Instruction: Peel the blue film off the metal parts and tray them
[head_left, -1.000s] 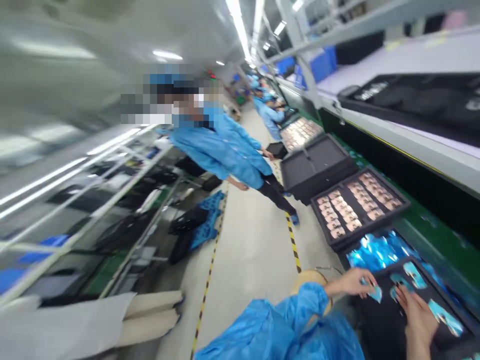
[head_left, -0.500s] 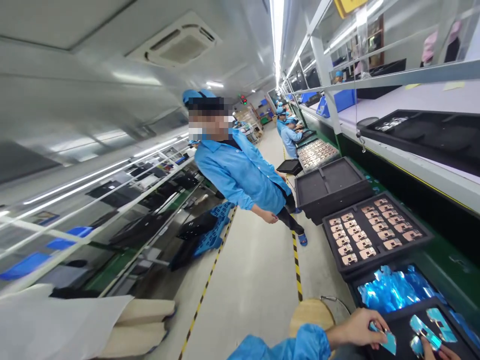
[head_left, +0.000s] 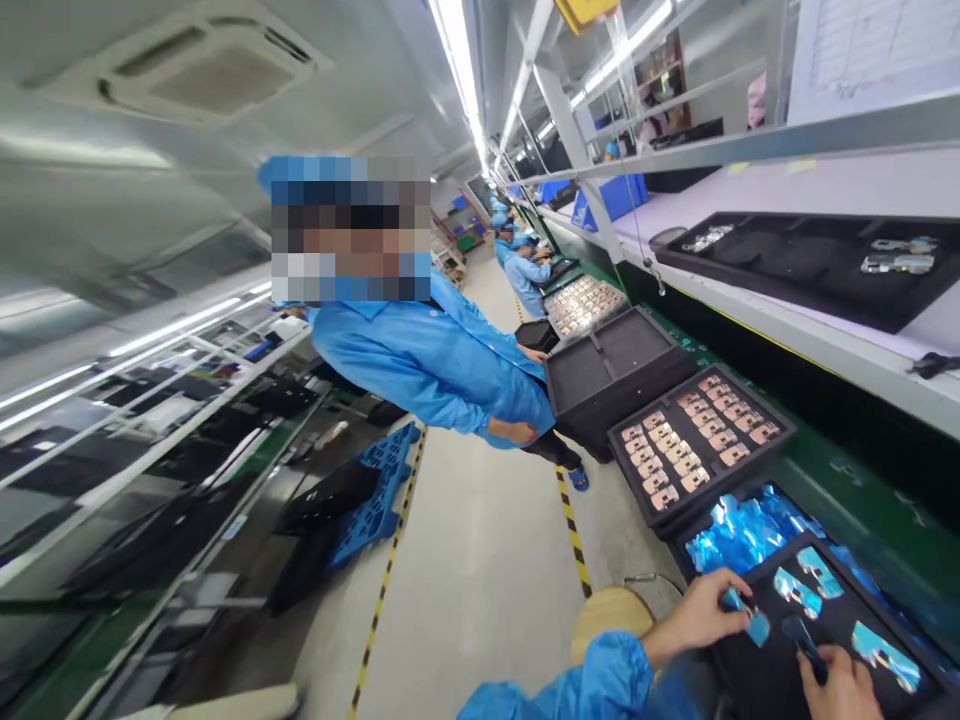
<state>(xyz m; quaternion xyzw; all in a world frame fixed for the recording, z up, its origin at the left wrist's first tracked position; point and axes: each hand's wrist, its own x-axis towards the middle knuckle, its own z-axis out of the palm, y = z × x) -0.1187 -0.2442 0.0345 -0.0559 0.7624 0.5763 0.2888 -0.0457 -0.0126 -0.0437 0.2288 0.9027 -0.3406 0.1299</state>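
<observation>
My left hand (head_left: 701, 612), in a blue sleeve, pinches a small part wrapped in blue film (head_left: 754, 625) at the near edge of a black tray (head_left: 757, 670). At the bottom edge my right hand (head_left: 840, 685) grips a small dark tool (head_left: 802, 636) over the same tray. Three blue-filmed parts (head_left: 810, 585) lie in the tray's pockets. Behind it sits a pile of peeled blue film (head_left: 739, 530).
A black tray of copper-coloured parts (head_left: 694, 440) and an empty black tray (head_left: 615, 360) line the green bench (head_left: 862, 470). A co-worker in a blue coat (head_left: 435, 360) stands in the aisle close by. Other workers (head_left: 525, 270) sit farther down. Shelving racks (head_left: 150, 440) stand left; a wooden stool (head_left: 611, 615) is below me.
The camera swung and dipped, bringing my hands further into view. The co-worker stepped closer along the aisle. My left hand keeps its filmed part; my right hand now shows a dark tool.
</observation>
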